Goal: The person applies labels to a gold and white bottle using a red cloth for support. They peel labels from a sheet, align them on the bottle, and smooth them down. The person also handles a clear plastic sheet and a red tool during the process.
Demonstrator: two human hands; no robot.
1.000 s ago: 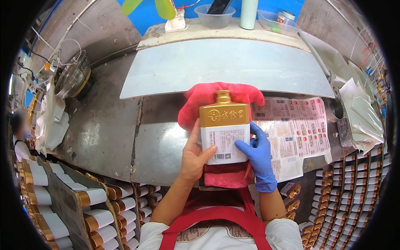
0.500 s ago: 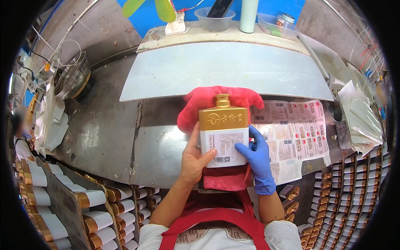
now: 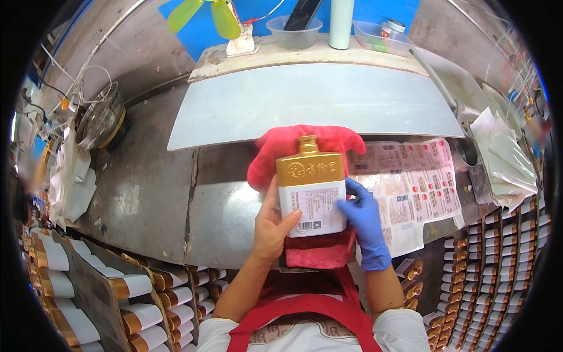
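In front of my chest is a flat bottle with a gold shoulder and neck and a white lower body (image 3: 314, 196), its neck pointing away from me. A printed label with a small dark code is on its white face. My bare left hand (image 3: 272, 226) grips the bottle's left side, thumb lying on the front face, other fingers partly hidden behind. At the right edge is my right hand in a blue glove (image 3: 365, 220), thumb tip just over the front face, fingers curled at the side. Beneath the bottle lies a red cloth (image 3: 270, 155), bunched on the bench.
Right of the cloth lies a sheet of printed labels (image 3: 410, 188). A pale board (image 3: 316, 100) spans the bench behind. Racks of similar bottles (image 3: 141, 314) flank me on both sides. Farther back are a small green fan (image 3: 226, 20), a plastic bowl (image 3: 293, 35) and a pale cylinder (image 3: 341, 23).
My right thumb has slid off the label toward the bottle's right edge. The left hand keeps its grip. The whole view has shifted slightly.
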